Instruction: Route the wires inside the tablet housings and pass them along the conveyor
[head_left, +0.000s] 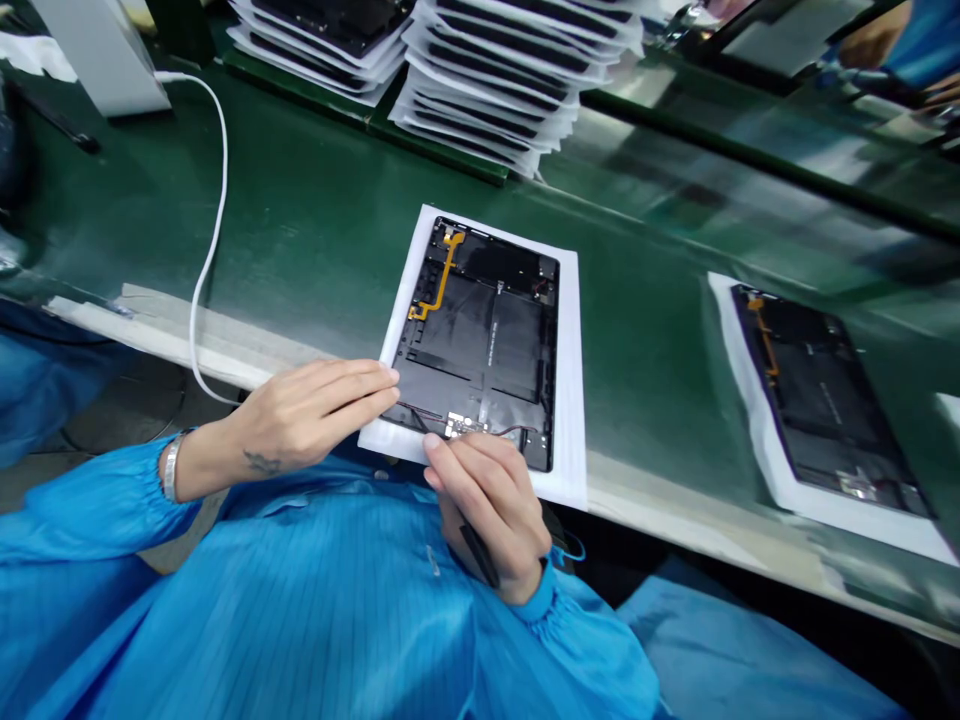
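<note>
An opened tablet (pixel 480 340) lies on a white foam sheet (pixel 574 400), its dark inside facing up. An orange flex cable (pixel 444 280) runs along its upper left, and a small circuit board (pixel 465 425) sits at the near edge. My left hand (pixel 311 415) has its fingers stretched out, the tips touching the tablet's left edge near the lower corner. In my right hand (pixel 491 495) is a slim black tool (pixel 478 555), held like a pen at the near edge of the tablet. My fingers hide most of it, so its exact kind is unclear.
Stacks of tablet parts between white sheets (pixel 517 85) stand at the back. Another opened tablet (pixel 825 400) on foam lies to the right. A white cable (pixel 223 200) hangs over the front edge of the green bench (pixel 315 210) at left. Other people's hands are blurred at upper right.
</note>
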